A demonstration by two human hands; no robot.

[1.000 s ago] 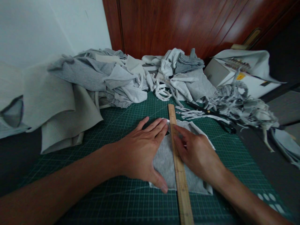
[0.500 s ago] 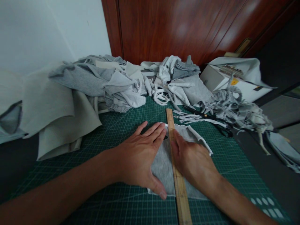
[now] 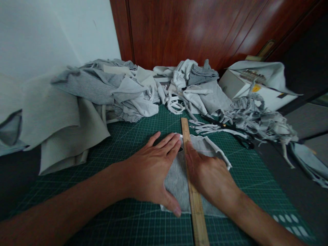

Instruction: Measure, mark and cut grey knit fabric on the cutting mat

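A piece of grey knit fabric (image 3: 176, 177) with curling white edges lies on the green cutting mat (image 3: 123, 222). Across it, running away from me, is a wooden ruler (image 3: 196, 208). My left hand (image 3: 153, 171) is spread flat on the fabric to the ruler's left, fingertips close to the ruler and thumb near the fabric's front edge. On the other side, my right hand (image 3: 208, 171) is closed, its fingertips against the ruler's right edge over the fabric. Whatever those fingers hold, if anything, is hidden. A faint pinkish line shows on the fabric beyond my right hand.
Black-handled scissors (image 3: 244, 140) lie at the right beside thin white fabric strips (image 3: 208, 128). Heaped grey cloth (image 3: 94, 83) fills the back, with tangled scraps (image 3: 266, 119) at right. Behind stand a white box (image 3: 235, 83) and a reddish wooden panel (image 3: 184, 30).
My right hand has shifted very slightly along the ruler, and its fingers lie a little differently against the edge. The left hand, ruler and fabric stay in place.
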